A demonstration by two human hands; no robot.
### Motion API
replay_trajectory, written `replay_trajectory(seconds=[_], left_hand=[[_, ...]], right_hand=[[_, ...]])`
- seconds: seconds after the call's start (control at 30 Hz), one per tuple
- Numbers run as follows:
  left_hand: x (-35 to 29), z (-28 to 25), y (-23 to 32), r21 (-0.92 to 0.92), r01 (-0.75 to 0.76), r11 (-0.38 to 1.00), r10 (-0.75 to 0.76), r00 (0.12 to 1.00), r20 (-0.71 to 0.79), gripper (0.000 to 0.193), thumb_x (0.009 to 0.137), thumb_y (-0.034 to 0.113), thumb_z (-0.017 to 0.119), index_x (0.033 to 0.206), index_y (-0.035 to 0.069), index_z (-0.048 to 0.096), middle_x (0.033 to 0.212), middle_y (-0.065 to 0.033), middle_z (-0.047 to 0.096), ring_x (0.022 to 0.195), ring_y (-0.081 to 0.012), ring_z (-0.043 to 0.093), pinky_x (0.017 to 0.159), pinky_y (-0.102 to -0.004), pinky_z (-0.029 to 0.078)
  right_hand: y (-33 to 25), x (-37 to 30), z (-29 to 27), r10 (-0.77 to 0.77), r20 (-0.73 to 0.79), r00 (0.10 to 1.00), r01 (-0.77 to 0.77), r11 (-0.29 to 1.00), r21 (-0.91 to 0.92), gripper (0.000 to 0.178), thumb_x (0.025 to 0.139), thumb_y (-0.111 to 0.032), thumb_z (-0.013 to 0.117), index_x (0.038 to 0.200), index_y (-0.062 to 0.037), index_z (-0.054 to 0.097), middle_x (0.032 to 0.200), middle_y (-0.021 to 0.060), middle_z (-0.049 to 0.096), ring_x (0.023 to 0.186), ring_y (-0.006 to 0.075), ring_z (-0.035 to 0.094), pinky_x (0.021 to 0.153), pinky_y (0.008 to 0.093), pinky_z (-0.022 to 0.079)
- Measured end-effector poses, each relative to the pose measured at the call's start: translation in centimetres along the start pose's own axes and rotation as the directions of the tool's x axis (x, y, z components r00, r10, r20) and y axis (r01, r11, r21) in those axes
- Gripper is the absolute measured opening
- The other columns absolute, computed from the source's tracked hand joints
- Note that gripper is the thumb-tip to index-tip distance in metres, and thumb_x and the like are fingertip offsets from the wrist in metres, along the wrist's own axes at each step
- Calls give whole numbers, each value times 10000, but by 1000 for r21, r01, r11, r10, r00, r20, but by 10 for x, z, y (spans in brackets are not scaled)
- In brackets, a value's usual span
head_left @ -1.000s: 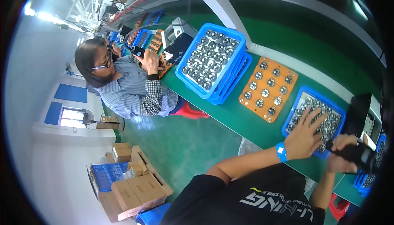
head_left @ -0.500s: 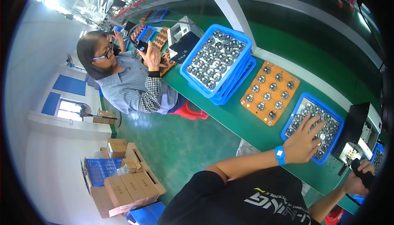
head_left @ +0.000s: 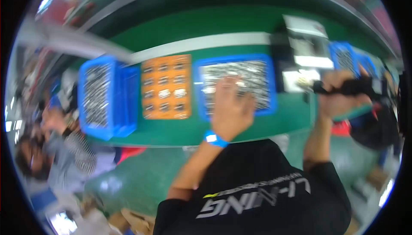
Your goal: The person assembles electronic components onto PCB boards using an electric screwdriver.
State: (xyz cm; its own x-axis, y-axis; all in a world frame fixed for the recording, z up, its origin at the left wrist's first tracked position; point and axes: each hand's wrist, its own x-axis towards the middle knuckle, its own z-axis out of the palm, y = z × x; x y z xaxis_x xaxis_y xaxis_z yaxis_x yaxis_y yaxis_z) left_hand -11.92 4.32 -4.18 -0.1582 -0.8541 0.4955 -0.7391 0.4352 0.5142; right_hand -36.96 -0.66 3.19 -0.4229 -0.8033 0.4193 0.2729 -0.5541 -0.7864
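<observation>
My left hand (head_left: 234, 110), a blue band at its wrist, reaches over a blue tray (head_left: 273, 87) full of small round metallic parts (head_left: 255, 71). Its fingers are spread and touch or hover just above the parts; motion blur hides which. Nothing shows held in it. On the right, my right hand (head_left: 341, 95) is wrapped round a black power screwdriver (head_left: 365, 85). The tool lies roughly level, its tip pointing left beside a boxy white and black machine (head_left: 307, 42). Left of the tray lies an orange board (head_left: 155, 87) bearing rows of similar metallic parts.
Stacked blue trays (head_left: 116, 102), the top one filled with metallic parts, stand left of the orange board. More blue trays (head_left: 343, 57) sit beyond the machine. A co-worker (head_left: 71, 158) sits at the far left. The green bench (head_left: 171, 133) has its near edge close to me.
My view has swung to the right and levelled, blurring everything. My left hand stays over the tray of parts. My right hand and the black screwdriver now show much more fully.
</observation>
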Motion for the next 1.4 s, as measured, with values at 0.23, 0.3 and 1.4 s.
replay_trajectory(seconds=[0.23,0.3,1.4], left_hand=[[10,-8,10,52,30,998,-33,997,66,103,772,126,790,861,78,769,1358,-156,569,1304,-435,433,1072,-510,386],[12,-5,14,39,34,999,-36,997,75,97,772,116,788,861,80,769,1349,-154,573,1309,-427,429,1075,-508,381],[10,-40,-9,-4,84,996,-84,992,93,208,692,88,771,899,74,776,1407,-175,528,1313,-421,419,1095,-538,336]], right_hand=[[-16,7,17,-104,16,994,104,995,-2,909,832,-885,360,1308,-114,419,597,72,490,436,199,424,471,351,405],[-17,7,16,-79,6,997,79,992,-94,905,828,-889,361,1308,-123,414,598,74,492,436,199,423,471,351,402],[72,-71,84,-10,356,935,-67,977,204,1061,731,-969,286,1403,-147,324,660,85,527,454,197,467,491,351,454]])
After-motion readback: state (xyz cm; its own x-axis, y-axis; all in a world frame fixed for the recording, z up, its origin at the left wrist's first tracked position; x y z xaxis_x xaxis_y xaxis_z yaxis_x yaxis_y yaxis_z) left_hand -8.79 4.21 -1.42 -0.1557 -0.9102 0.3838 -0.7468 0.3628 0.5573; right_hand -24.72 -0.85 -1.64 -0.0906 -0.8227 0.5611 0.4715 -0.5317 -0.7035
